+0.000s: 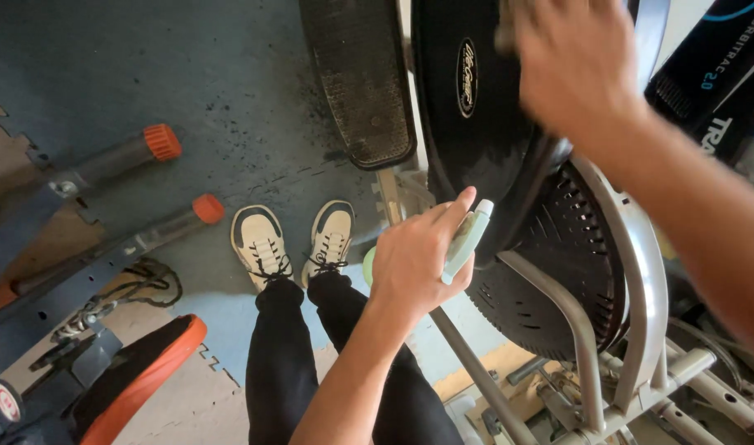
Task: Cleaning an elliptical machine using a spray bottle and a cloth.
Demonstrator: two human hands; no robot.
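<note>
My left hand (418, 255) is shut around a pale green spray bottle (468, 237), its nozzle pointing up toward the black flywheel cover (476, 124) of an elliptical trainer. My right hand (571, 62) is blurred at the top of that cover, pressed against it; something small seems to be under the fingers but I cannot tell what. A black ribbed foot pedal (362, 78) sticks out to the left of the cover. Below it sits a slotted black housing (575, 247) behind a curved grey metal frame (641, 272).
My legs in black trousers and cream shoes (293, 239) stand on a blue floor mat (187, 74). At left lie grey bars with orange end caps (163, 142) and an orange-edged black seat (138, 371). Another black machine (715, 74) is at the top right.
</note>
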